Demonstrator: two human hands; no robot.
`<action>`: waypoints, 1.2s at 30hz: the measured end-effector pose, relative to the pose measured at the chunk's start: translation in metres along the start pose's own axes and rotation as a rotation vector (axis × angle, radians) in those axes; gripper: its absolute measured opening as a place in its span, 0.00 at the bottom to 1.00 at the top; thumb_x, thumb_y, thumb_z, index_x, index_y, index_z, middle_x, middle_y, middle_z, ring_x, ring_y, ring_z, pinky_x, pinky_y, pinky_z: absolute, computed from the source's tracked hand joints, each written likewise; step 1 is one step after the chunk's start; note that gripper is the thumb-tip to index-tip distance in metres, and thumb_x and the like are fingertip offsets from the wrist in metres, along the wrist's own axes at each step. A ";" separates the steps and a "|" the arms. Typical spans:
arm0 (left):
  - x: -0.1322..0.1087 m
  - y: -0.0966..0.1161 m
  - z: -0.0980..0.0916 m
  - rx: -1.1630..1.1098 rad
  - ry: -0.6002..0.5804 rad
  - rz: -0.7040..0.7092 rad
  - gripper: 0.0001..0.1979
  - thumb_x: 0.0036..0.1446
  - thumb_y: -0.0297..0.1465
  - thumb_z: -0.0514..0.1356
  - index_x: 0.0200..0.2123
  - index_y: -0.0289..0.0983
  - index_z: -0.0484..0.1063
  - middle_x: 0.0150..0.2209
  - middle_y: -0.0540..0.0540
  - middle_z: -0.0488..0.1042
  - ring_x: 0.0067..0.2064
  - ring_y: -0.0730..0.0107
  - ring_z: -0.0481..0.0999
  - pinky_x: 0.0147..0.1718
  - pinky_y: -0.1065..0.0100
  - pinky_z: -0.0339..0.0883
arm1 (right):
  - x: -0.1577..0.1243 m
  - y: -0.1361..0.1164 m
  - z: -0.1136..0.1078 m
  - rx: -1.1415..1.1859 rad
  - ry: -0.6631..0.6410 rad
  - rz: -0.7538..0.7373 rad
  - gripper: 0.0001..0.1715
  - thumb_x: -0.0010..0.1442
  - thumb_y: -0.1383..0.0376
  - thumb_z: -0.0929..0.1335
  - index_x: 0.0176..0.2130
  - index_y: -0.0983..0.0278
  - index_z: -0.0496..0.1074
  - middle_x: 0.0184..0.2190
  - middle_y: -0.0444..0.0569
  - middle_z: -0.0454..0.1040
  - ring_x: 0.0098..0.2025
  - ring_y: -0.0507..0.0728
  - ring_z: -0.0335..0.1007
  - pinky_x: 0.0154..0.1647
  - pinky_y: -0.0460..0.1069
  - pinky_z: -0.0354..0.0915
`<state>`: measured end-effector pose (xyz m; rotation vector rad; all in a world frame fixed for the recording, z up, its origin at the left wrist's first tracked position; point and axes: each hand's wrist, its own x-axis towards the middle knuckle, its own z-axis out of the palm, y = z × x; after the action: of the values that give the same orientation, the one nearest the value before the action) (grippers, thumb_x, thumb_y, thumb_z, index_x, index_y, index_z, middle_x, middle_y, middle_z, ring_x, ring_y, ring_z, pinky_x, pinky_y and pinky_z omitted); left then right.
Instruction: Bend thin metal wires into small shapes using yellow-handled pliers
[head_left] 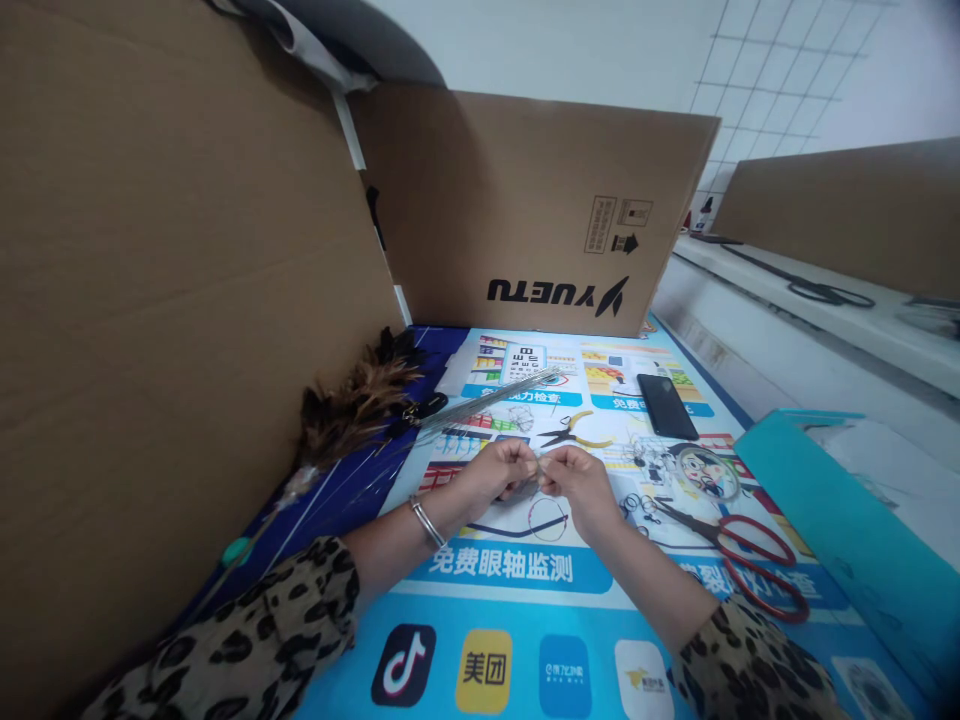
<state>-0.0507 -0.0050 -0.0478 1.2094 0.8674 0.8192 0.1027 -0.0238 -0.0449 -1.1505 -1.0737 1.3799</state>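
Small piece (pixel 538 470) at mid-table, held up between two pinches; mostly hidden by fingers, too small to identify. Left hand (pixel 504 470): thumb and forefinger closed on it, other fingers curled. Right hand (pixel 579 474): same pinch from the right, fingertips nearly meeting the left's. Bangle (pixel 427 522) on left wrist; leopard-print sleeves (pixel 292 610) on both arms.

Just beyond the hands, pliers (pixel 592 432) with yellow handles, lying with jaws parted. Farther and to the left, a bundle of thin silvery wires (pixel 502 398), laid slantwise. Right of the right hand: small dark rings (pixel 636 507), a clear round dish (pixel 706 474) and red-handled scissors (pixel 759 535), tips pointing far left. Dark phone (pixel 667 407) at far right.

All on a printed table cover (pixel 517 610). Left edge: brown feather bundle (pixel 352 400) against a cardboard wall (pixel 172 230). Far side: cardboard panel (pixel 525 200) standing, "YUETU" upside down. Right edge: turquoise box (pixel 832 510), pale contents.
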 end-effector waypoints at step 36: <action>0.004 -0.006 -0.002 0.585 0.055 0.144 0.04 0.44 0.30 0.58 0.23 0.35 0.71 0.24 0.50 0.71 0.27 0.73 0.67 0.26 0.74 0.55 | 0.032 -0.035 -0.062 -1.426 -0.199 -0.138 0.06 0.47 0.60 0.69 0.26 0.60 0.74 0.28 0.44 0.73 0.29 0.52 0.67 0.26 0.45 0.53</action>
<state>-0.0501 -0.0015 -0.0545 1.7827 1.1186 0.7364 0.1673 0.0131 -0.0229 -1.8264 -2.3635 0.4532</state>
